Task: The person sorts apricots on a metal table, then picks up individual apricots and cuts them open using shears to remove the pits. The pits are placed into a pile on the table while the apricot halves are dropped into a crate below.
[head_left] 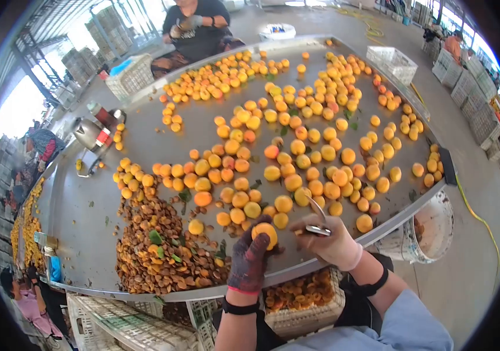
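Observation:
My left hand (247, 263), in a dark stained glove with a red cuff, is closed around an apricot (265, 235) near the table's front edge. To its right, my right hand (334, 244), in a pale glove, grips a small curved knife (318, 230). Its thin blade bends up and back, close to the loose apricots, and does not touch the held one. Whole apricots (283, 203) lie just beyond both hands. Left of my left hand spreads a heap of brown pits (150, 234) mixed with some orange pieces and green leaves.
The metal table (86, 222) has a raised rim. Below it stands a white crate (296, 319) of apricot halves; a white bucket (437, 228) is at right. A kettle (88, 133) sits at far left. Across the table, a gloved person (194, 29) works.

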